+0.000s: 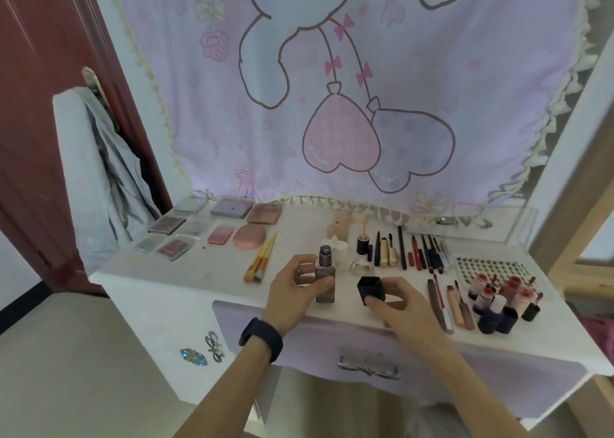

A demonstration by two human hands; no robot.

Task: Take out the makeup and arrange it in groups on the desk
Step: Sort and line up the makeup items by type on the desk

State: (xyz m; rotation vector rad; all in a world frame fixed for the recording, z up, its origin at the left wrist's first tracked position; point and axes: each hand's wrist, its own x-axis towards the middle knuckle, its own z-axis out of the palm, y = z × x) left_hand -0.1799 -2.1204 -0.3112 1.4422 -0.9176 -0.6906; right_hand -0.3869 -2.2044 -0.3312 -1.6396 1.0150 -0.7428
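Left hand [292,291] is gripping the bottle [325,279], fingers curled round its lower body, lower centre of frame. Bottle is standing upright, long axis vertical, pump top bare. Right hand [398,304] is pinching the black cap [370,289] just right of the bottle, below pump level, not touching it. Cap probably needs going up and left onto the pump; gap between looks free. Clear dome [362,267] sitting just behind the cap. Brushes [260,259] lying left, pencils [422,251] and lip tubes [498,301] right, palettes [199,228] toward the surface's [186,281] far left.
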